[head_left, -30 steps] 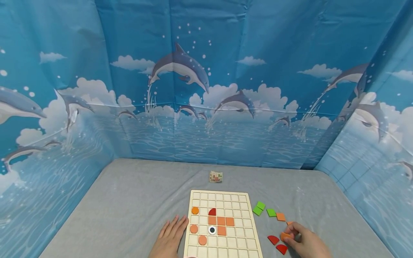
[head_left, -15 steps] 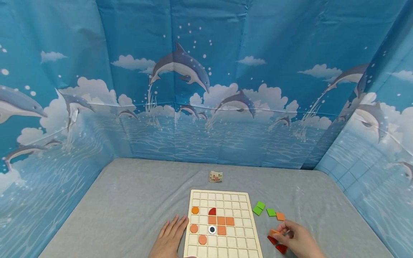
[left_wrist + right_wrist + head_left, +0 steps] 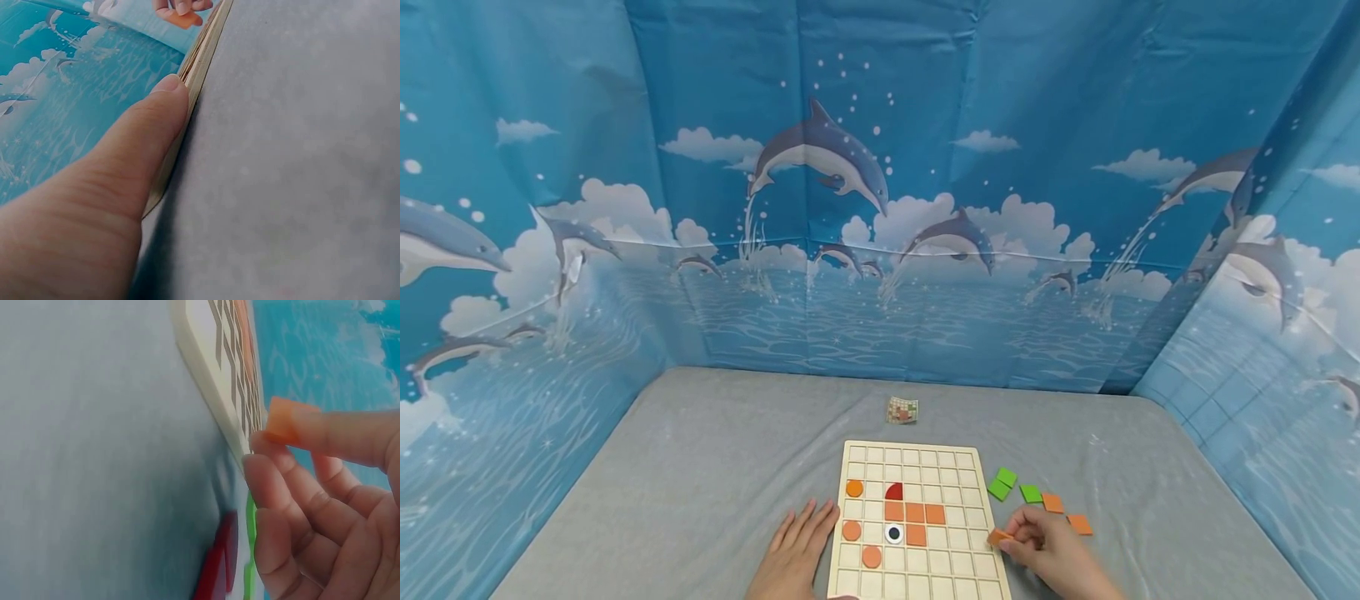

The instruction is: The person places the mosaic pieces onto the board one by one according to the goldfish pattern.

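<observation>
My right hand [image 3: 1052, 546] pinches a small orange tile [image 3: 998, 537] between thumb and fingers, at the right edge of a cream grid board [image 3: 961, 565]. In the right wrist view that orange tile [image 3: 282, 419] looks square, and the thumb covers part of it. My left hand [image 3: 797, 550] lies with straight fingers against the board's left edge; in the left wrist view its thumb [image 3: 140, 134] touches the board's rim [image 3: 199, 69]. On the board are several orange squares [image 3: 914, 535], a red quarter circle [image 3: 894, 492], several orange discs [image 3: 872, 557] and a white disc with a black centre [image 3: 893, 533].
Right of the board lie several green squares [image 3: 1002, 483] and orange squares [image 3: 1080, 524] on the grey cloth [image 3: 700, 483]. Red quarter circles [image 3: 215, 569] show below my right hand in the right wrist view. A small patterned card [image 3: 902, 411] lies behind the board.
My right hand has carried the orange tile leftward, past the red quarter circles, to the board's right edge. An orange square it partly covered now shows fully. My left hand has stayed put.
</observation>
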Available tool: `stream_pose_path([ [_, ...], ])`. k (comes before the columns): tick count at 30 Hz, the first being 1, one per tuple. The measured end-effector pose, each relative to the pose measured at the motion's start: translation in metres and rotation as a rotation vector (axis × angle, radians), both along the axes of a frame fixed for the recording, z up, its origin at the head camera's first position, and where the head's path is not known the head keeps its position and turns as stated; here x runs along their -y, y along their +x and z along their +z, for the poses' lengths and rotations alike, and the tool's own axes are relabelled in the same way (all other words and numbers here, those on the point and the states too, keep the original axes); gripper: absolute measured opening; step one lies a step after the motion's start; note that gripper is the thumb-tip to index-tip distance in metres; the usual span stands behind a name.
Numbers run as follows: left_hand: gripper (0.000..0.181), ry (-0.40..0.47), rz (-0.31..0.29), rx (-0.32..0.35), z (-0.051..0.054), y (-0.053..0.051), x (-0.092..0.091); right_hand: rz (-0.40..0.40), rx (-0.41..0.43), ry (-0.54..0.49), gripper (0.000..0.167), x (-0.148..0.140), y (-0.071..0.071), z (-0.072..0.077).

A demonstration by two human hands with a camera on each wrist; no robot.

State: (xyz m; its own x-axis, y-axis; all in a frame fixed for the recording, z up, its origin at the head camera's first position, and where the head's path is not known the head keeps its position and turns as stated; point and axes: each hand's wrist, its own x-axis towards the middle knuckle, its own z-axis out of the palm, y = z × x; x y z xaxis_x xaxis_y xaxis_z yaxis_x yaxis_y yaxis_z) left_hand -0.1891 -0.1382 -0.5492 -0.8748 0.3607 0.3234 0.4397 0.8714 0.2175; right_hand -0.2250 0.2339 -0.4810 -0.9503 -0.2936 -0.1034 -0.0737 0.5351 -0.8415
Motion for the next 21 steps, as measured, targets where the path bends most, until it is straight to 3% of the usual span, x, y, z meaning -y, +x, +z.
stream_pose_path([
  [9,0.103,0.017,0.012,0.071,0.002,0.000,-0.002,-0.004,-0.053,0.044,0.021,0.024,-0.001,0.001],
  [21,0.103,0.007,0.009,0.011,-0.001,0.000,-0.001,0.102,-0.107,0.036,0.017,0.043,-0.008,-0.001],
])
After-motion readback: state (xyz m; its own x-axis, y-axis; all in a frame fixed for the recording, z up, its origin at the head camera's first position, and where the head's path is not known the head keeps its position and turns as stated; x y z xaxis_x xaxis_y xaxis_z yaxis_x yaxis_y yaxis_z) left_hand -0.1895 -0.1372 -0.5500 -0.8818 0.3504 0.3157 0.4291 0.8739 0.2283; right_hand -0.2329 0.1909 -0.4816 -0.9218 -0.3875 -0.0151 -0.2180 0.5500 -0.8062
